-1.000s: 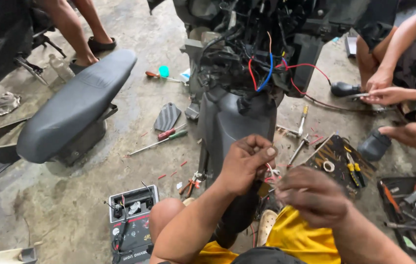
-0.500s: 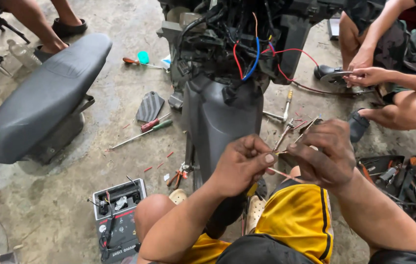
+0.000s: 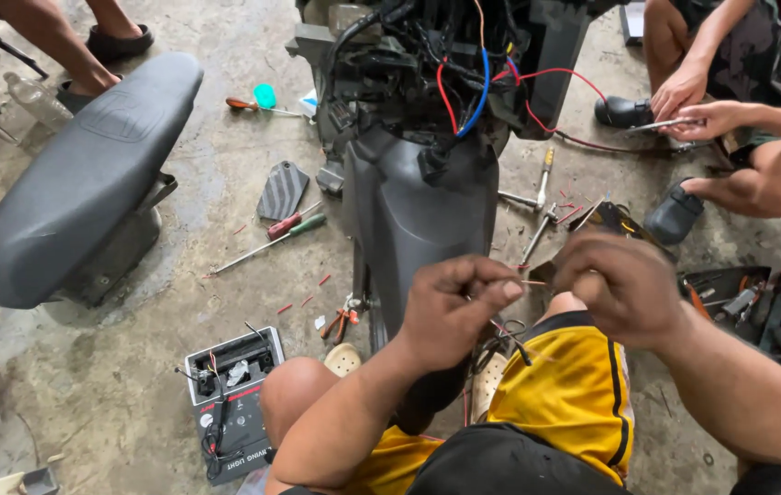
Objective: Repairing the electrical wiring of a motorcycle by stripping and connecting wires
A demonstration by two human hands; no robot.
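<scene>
left hand (image 3: 450,307) grip pinched on thin wire (image 3: 530,282) | right hand (image 3: 615,284) closed, unchanged | view shifted

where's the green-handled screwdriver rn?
Head view, left of centre: the green-handled screwdriver lies on the concrete floor, beside a red-handled screwdriver, between the detached seat and the scooter body.

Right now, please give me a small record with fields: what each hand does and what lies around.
left hand: pinches a thin wire at its fingertips
right hand: closed on the same wire's other end, close to the left
wire: thin, stretched between both hands
scooter body: dark, panels off, red and blue cables exposed
seat: detached, on floor
screwdrivers: on floor
other person's hands: upper right
</scene>
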